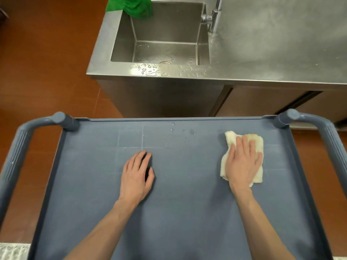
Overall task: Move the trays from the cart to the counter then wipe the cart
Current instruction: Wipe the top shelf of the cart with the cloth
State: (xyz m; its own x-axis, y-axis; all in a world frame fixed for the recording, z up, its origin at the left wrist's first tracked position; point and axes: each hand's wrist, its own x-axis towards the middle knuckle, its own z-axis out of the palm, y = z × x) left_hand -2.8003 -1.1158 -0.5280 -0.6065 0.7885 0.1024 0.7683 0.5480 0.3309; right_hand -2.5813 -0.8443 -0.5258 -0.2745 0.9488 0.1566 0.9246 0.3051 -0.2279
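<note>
Cart (pixel 178 203): blue-grey top shelf, under both hands, a curved handle at either side. Cloth (pixel 242 158): cream, crumpled, flat on the shelf beneath the right hand (pixel 242 162), whose fingers lie straight and spread, pressing down on it. Left hand (pixel 137 177): fingers relaxed, slightly bent, resting on bare shelf well apart from the cloth, holding nothing. Water drops on the shelf beyond and between the hands. Steel bench (pixel 272 44) beyond the cart, with sink (pixel 165 34), tap (pixel 214 15), green cloth (pixel 131 6) over the sink's far edge.
</note>
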